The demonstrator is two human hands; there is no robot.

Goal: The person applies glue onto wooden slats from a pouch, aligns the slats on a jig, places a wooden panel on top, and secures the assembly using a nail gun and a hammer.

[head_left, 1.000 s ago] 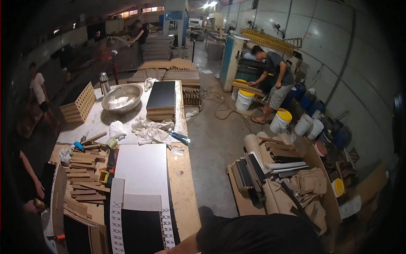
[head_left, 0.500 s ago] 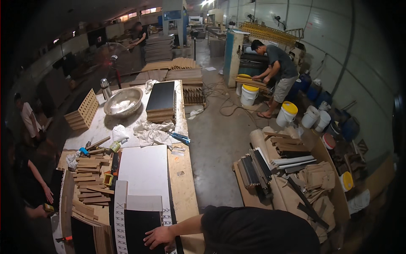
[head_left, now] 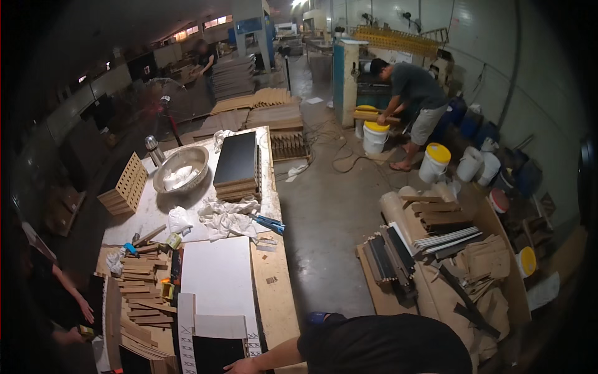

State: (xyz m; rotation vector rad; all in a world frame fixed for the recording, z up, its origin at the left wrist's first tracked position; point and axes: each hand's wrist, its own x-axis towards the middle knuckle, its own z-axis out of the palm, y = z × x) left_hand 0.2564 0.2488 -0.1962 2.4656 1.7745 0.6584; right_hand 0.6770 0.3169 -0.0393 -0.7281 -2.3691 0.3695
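My right hand (head_left: 243,366) lies low in the view on a black panel (head_left: 217,355), its fingers cut off by the bottom edge; what shows is flat and stretched out. A bare forearm (head_left: 280,355) and a black sleeve (head_left: 386,340) lead to it. Pale strips border the panel: an upright one with pen-marked crosses (head_left: 187,324) on its left and a crosswise piece (head_left: 219,326) at its far end. Beyond lies a white board (head_left: 218,274). My left hand is not in view.
Wooden blocks (head_left: 144,293) cover the table's left side, near a co-worker's hand (head_left: 86,310) and a tape measure (head_left: 86,331). Farther back are a metal basin (head_left: 200,163), rags (head_left: 227,218) and stacked black panels (head_left: 235,156). A person (head_left: 414,93) bends beside buckets (head_left: 435,162).
The view has shifted, so the table and my right hand sit lower. My right hand stays at the black panel. The bending person's hands and boards have moved.
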